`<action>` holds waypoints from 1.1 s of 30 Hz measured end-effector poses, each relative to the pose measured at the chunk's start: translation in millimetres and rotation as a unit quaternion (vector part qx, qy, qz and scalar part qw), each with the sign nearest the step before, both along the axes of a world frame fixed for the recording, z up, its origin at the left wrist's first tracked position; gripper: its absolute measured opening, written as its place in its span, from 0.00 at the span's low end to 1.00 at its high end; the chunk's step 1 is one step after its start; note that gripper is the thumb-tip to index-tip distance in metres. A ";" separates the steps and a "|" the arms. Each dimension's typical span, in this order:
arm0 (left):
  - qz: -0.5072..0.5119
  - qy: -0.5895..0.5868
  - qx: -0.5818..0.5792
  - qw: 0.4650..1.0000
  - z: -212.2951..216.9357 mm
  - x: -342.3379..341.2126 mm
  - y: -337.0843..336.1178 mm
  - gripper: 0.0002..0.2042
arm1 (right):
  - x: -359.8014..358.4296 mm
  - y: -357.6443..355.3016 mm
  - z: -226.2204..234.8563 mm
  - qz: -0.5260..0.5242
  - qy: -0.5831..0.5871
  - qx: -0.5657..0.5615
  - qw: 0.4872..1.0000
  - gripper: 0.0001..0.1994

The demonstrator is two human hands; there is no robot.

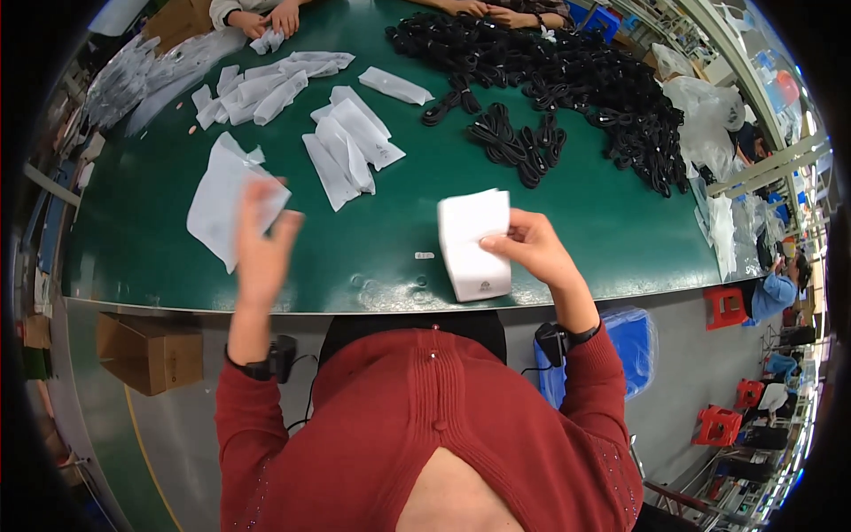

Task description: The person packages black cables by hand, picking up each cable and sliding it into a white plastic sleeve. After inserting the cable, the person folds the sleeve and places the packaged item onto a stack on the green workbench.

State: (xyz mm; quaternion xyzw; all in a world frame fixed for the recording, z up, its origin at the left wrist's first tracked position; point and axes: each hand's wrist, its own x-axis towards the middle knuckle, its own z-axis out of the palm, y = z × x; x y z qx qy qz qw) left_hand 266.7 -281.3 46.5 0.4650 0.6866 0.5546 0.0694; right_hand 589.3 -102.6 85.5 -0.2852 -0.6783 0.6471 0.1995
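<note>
We saw the right hand [532, 244] closed with thumb and fingers on a stack of white pouches [475, 244] held above the near edge of the green surface [585, 222], while the left hand [261, 239], blurred, pinched a single thin white pouch [222, 204] raised to the left. Farther off lay loose white pouches [350, 146] and a heap of black cable bundles [567, 80], with other people's hands [270, 18] at the far edge
</note>
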 end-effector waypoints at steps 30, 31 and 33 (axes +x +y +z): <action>-0.202 0.391 -0.140 0.887 -5.1 63.2 0.0 0.23 | -26.4 45.1 -62.0 0.042 -0.092 0.519 0.849 0.16; -0.206 0.368 -0.151 0.894 -1.9 63.7 -1.2 0.23 | -28.7 61.5 -60.3 -0.023 -0.112 0.548 0.828 0.16; -0.192 0.362 -0.133 0.902 0.6 69.3 1.3 0.21 | -35.4 91.2 -51.3 -0.157 -0.141 0.638 0.740 0.16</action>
